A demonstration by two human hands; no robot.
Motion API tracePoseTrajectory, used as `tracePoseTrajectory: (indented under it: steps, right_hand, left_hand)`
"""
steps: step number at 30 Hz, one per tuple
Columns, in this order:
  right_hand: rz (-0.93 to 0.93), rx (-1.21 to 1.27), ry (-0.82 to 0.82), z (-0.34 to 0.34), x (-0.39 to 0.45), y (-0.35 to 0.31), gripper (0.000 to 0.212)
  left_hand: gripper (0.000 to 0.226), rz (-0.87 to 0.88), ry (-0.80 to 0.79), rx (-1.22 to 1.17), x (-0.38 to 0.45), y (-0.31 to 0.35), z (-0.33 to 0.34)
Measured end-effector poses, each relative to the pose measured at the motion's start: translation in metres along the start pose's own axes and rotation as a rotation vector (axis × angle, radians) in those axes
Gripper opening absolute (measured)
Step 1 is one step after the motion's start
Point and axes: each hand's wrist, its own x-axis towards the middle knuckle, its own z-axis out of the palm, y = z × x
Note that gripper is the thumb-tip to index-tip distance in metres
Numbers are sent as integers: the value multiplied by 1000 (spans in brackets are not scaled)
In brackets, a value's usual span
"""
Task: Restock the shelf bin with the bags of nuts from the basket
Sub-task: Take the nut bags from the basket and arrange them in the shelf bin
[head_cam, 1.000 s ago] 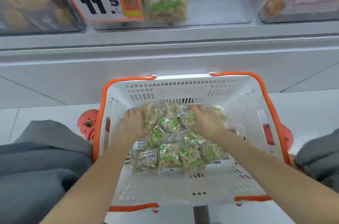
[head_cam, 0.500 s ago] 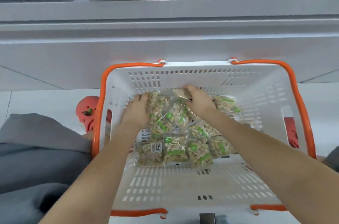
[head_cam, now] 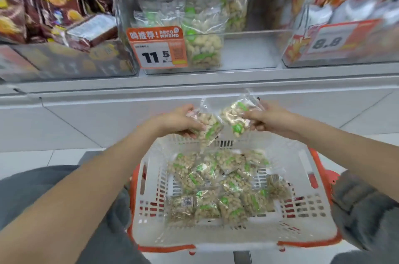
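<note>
Above the far rim of the basket (head_cam: 323,227), you hold two bags of nuts up, clear of the pile. Your left hand (head_cam: 179,121) grips one bag (head_cam: 208,128), fingers curled round its upper part; the bag hangs tilted toward the basket's far wall. Your right hand (head_cam: 269,119) pinches the second bag (head_cam: 236,118) by its side, fingers curled on the film. The two bags sit just beside each other, corners near touching; contact cannot be confirmed through the blur. More bags of nuts (head_cam: 218,188) lie flat on the basket floor, overlapping, bunched toward its middle and near edge. On the shelf above, the clear shelf bin (head_cam: 248,54) holds a few upright bags at its left side, behind an orange price tag (head_cam: 157,47) on its front left corner. Neighbouring bins hold brown snack packs (head_cam: 54,4) to the left and a red-and-white bin front (head_cam: 336,41) marked 8.8 to the right.
</note>
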Motion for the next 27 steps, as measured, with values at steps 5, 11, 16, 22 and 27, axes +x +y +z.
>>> tracePoseTrajectory:
  steps: [5,11,16,22,27]
  right_hand:
    - [-175,0,55,-16,-47,-51,22]
    - [-248,115,136,-12,-69,-72,34]
    - [-273,30,89,-17,-75,-92,41]
    - [-315,-132,165,-45,-79,-108,50]
    - [-348,-109,170,-48,-86,-108,46]
  left_hand:
    - [36,167,105,-165,-43,52,-24]
    - [44,291,178,-363,-52,80,-23]
    - [50,266,68,-339,-46,105,-19]
    - [28,257,7,-325,-44,119,-35]
    - [26,217,-43,-308,-46,118,-26]
